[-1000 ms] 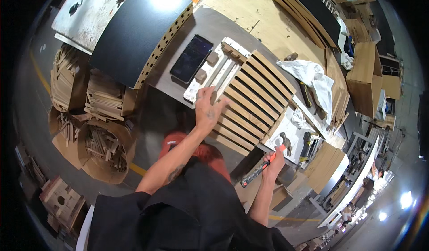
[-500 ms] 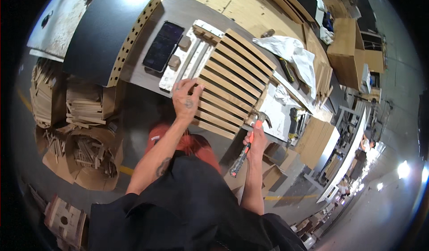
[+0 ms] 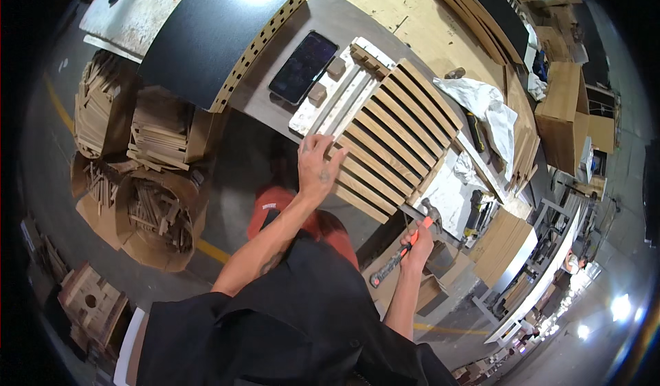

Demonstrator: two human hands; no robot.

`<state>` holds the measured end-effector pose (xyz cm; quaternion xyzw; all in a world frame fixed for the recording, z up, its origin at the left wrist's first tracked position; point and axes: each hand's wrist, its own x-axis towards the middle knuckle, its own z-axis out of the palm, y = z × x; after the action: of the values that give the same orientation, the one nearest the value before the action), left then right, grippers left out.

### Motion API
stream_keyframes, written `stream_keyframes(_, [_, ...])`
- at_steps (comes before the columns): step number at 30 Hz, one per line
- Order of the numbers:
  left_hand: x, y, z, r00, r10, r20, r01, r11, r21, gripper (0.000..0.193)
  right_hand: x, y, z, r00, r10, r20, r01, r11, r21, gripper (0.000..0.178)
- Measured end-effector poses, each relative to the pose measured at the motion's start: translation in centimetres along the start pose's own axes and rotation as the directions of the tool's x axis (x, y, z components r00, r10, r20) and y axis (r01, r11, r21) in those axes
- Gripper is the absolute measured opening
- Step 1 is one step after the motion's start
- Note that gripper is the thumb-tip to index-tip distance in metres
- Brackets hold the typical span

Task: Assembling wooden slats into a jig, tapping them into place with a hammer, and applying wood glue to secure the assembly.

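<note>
A panel of pale wooden slats (image 3: 392,153), spaced apart with dark gaps, lies at the bench's near edge. My left hand (image 3: 319,171) rests at the left ends of the nearer slats, fingers apart and touching the wood. Off the panel's near right corner, my right hand (image 3: 418,243) grips a claw hammer (image 3: 389,268) with a black and orange handle. The hammer's metal head points away from me, above the fist and apart from the slats. A white jig (image 3: 309,116) with grooves and small wooden blocks sits along the panel's left side.
A phone (image 3: 302,68) lies left of the jig, near a large black board (image 3: 216,39). White cloth (image 3: 485,107) and a yellow-and-black tool (image 3: 476,131) are beyond the panel. Boxes of wood strips (image 3: 155,211) stand on the floor at left; cardboard (image 3: 505,248) is stacked right.
The whole view has shifted, so the bench appears farther right. My right hand and hammer have come slightly nearer to me relative to the panel. My left hand stays at the slat ends.
</note>
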<state>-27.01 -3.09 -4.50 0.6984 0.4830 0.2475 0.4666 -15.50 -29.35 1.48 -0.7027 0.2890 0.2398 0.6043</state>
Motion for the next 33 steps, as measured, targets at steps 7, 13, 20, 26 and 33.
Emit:
stream_keyframes(7, [0.0,-0.4,0.8,0.995,0.067,-0.071,-0.064,0.997,0.043,0.030,-1.4,0.6,0.4,0.990,-0.018,0.138,0.026,0.998,-0.057,0.026])
stream_keyframes(13, [0.2,-0.2,0.5,0.997,0.052,-0.065,-0.052,0.999,-0.010,0.030,-0.8,0.7,1.1,0.995,-0.021,0.096,0.027,0.998,-0.057,0.030])
stream_keyframes(20, [-0.1,-0.1,0.1,0.996,0.071,-0.056,-0.069,0.997,0.033,0.033,-0.8,0.6,0.4,0.987,-0.002,0.160,0.019,0.995,-0.102,0.030])
stream_keyframes(26, [-2.2,-1.7,-0.8,0.999,0.025,-0.030,-0.025,1.000,-0.013,0.035,-2.3,1.7,-1.1,0.988,0.090,0.127,-0.083,0.995,-0.060,0.025])
stream_keyframes(33, [-2.6,-1.4,0.0,0.993,-0.040,-0.112,0.032,0.997,-0.075,0.031,-2.7,2.1,0.2,0.999,0.011,0.030,-0.011,1.000,0.003,0.028])
